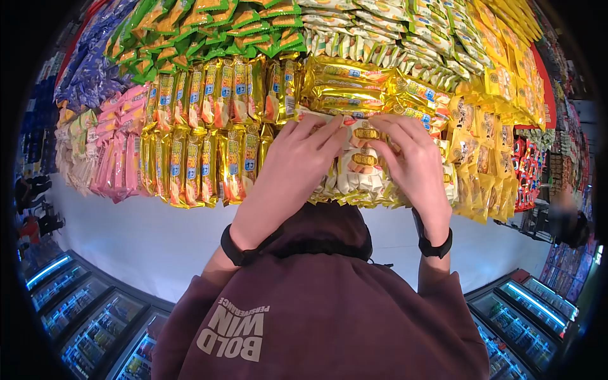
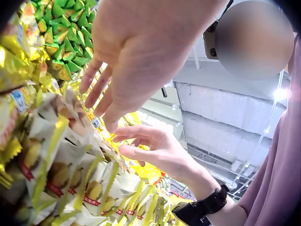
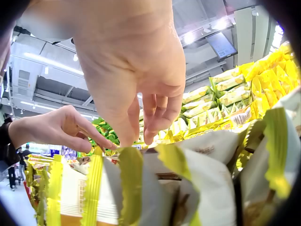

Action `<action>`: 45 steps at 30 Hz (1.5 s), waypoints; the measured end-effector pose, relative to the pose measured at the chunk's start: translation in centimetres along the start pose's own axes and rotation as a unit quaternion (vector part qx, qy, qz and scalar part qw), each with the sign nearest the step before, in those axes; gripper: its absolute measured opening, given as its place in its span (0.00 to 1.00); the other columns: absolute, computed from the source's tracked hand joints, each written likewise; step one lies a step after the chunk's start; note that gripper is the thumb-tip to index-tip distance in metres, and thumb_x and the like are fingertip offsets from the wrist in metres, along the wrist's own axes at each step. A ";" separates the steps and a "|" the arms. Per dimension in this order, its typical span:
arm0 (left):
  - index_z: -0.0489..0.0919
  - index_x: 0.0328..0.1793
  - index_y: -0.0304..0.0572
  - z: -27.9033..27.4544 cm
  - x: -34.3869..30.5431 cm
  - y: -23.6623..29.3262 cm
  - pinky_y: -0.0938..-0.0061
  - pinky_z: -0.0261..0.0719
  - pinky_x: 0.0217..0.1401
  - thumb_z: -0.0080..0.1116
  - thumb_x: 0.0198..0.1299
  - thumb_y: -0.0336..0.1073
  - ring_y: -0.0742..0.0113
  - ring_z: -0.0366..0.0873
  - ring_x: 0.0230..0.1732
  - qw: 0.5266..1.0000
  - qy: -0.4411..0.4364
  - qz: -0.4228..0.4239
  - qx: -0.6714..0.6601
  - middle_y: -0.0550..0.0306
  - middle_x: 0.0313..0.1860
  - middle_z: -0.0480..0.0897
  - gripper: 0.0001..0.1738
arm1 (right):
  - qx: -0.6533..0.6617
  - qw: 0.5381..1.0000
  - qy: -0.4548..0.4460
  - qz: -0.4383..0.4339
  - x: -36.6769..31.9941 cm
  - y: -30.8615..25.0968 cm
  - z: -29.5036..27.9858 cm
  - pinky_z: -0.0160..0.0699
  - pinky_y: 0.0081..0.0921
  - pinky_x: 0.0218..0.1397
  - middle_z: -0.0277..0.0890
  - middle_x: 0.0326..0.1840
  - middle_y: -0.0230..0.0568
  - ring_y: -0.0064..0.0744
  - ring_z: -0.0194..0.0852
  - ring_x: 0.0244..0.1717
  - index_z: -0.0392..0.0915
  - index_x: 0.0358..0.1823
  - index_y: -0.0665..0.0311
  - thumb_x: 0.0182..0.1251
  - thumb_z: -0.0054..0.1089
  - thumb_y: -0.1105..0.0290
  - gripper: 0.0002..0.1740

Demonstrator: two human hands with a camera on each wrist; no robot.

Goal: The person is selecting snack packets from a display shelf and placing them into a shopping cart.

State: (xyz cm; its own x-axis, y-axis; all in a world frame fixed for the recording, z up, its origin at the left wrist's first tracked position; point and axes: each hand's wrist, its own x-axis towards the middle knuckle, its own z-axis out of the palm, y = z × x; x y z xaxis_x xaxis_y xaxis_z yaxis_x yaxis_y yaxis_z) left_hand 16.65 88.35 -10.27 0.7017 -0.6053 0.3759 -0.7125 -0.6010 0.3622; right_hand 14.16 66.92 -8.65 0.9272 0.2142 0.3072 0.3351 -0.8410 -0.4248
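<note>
White durian-printed snack packets (image 1: 362, 168), in tight upright rows at the near edge, under both hands. Reaches over with left hand (image 1: 294, 158), palm down, fingers nearly straight, tips at the packet tops. Arches right hand (image 1: 408, 149) opposite, thumb apart from slightly bent fingers, gap narrow, touching the packets; cannot tell if pinching. Leaves slim space between the two. Just beside left hand, gold wrappers (image 1: 240, 164); beyond right hand, yellow packets (image 1: 481, 152). Past the near edge, open pale floor (image 1: 145, 234) either side of the maroon sweatshirt (image 1: 354, 310); overhead, open air up to the ceiling (image 2: 211, 113).
</note>
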 end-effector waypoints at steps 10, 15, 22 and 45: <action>0.80 0.58 0.36 1.7 1.5 0.2 0.61 0.74 0.58 0.64 0.59 0.37 0.56 0.76 0.56 0.998 -0.032 0.030 0.044 0.55 0.56 0.83 0.21 | -0.006 0.997 -0.073 0.006 0.1 0.3 -0.3 0.81 0.40 0.50 0.79 0.52 0.43 0.47 0.78 0.52 0.80 0.54 0.64 0.61 0.68 0.67 0.19; 0.82 0.56 0.38 1.7 1.3 -0.1 0.62 0.76 0.57 0.66 0.58 0.33 0.55 0.77 0.55 0.999 0.002 0.031 0.011 0.56 0.52 0.85 0.19 | -0.002 0.996 -0.084 0.004 0.0 0.7 -0.3 0.80 0.41 0.50 0.77 0.53 0.45 0.48 0.76 0.54 0.78 0.56 0.65 0.62 0.66 0.69 0.20; 0.85 0.52 0.38 0.3 0.9 -0.6 0.68 0.80 0.47 0.65 0.60 0.27 0.59 0.83 0.42 0.975 0.092 -0.106 -0.174 0.54 0.45 0.87 0.13 | 0.032 0.996 -0.085 -0.010 -0.2 1.1 -0.5 0.79 0.43 0.48 0.74 0.55 0.46 0.50 0.75 0.55 0.71 0.59 0.64 0.65 0.63 0.71 0.22; 0.76 0.56 0.35 -1.5 1.1 -0.4 0.87 0.75 0.37 0.63 0.68 0.33 0.85 0.78 0.34 0.748 -0.004 -0.292 -0.596 0.61 0.41 0.87 0.14 | 0.460 0.854 0.028 0.242 0.0 -1.8 1.0 0.59 0.16 0.27 0.70 0.28 0.24 0.12 0.60 0.24 0.73 0.42 0.65 0.75 0.58 0.71 0.05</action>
State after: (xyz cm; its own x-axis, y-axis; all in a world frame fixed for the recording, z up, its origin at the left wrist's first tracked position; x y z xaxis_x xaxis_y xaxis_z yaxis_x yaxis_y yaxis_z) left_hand 17.69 88.74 -8.69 0.8922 -0.4274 -0.1460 0.2190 0.1266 0.9675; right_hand 13.72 68.90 -8.74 0.9934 -0.0946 -0.0643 -0.0714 -0.0734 -0.9947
